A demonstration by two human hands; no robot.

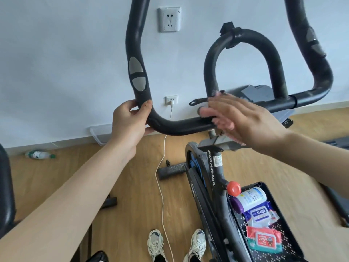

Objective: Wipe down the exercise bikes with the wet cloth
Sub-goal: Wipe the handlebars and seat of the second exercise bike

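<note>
1. My left hand (130, 120) is clenched around the lower-left bend of the handlebar (170, 127), just below the silver pulse pads (136, 73). This grip steadies the bike.

2. My right hand (232, 114) lies flat, fingers spread, over the crossbar near the centre stem. A pale scrap showing at the fingertips may be the wet cloth (204, 106); motion blur prevents certainty, and I cannot tell whether the hand pinches it or merely presses on it.

3. Risk, slip: an open palm on a damp, rounded foam bar has little purchase. In my judgement the cloth could slide free and drop to the floor (132, 186).

4. Risk, moisture: a wet wipe carried leftward would reach the pulse pads. Excess water there could seep into the sensor seams.

5. Risk, snagging: a black strap (198, 101) juts from the bar just beside the right fingertips, and could catch the cloth or a finger.

6. Risk, cord: a white cable (160, 176) hangs from a wall plug (171, 101) and trails between my shoes (156, 242). Drips or a careless step could be hazardous.

7. Risk, coverage: the inner loop (243, 37) and right bar (321, 59) look scuffed. Judged from here, most of the task remains, and a drying cloth would only smear them. Wipe packs (262, 237) lie in the tray (283, 214) below.
</note>
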